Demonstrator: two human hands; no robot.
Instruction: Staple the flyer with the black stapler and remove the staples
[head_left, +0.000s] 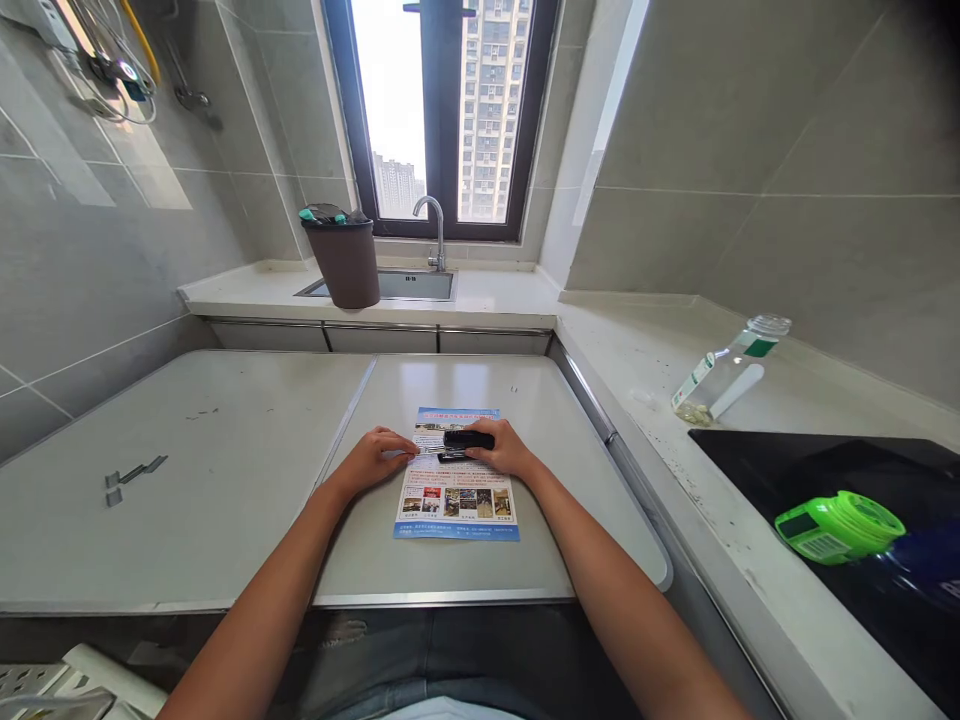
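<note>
A black stapler lies over a printed flyer, its two black halves spread apart with a thin silvery part between them. My right hand grips it from the right, thumb and fingers wrapped round its rear end. From the left, my left hand reaches to the silvery front of the stapler with its fingertips pressed together. Whatever is between those fingertips is too small to make out. Several grey staple strips lie loose on the left part of the white tabletop.
A brown bin stands by the sink under the window. On the right counter a glass jar leans, and a green bottle lies on the black cooktop. A white slatted object is at lower left.
</note>
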